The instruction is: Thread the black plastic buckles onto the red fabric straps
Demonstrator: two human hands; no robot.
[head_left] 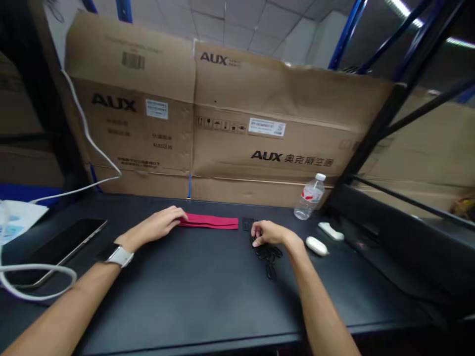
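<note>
A flat red strip of fabric lies across the back of the dark table. My left hand, with a watch on the wrist, has its fingertips on the strip's left end; the fingers are close together there. Right of the strip sits a small black gridded piece. My right hand is beside it, fingers curled at the top of a pile of black loops. Its thumb and fingers are pinched together, and what is between them is too small and dark to make out.
A clear bottle with a white cap stands at the back right. Near it lie a white oval object and a white elongated one. At the left are a large dark phone or tablet and a white cable. Cardboard walls the back.
</note>
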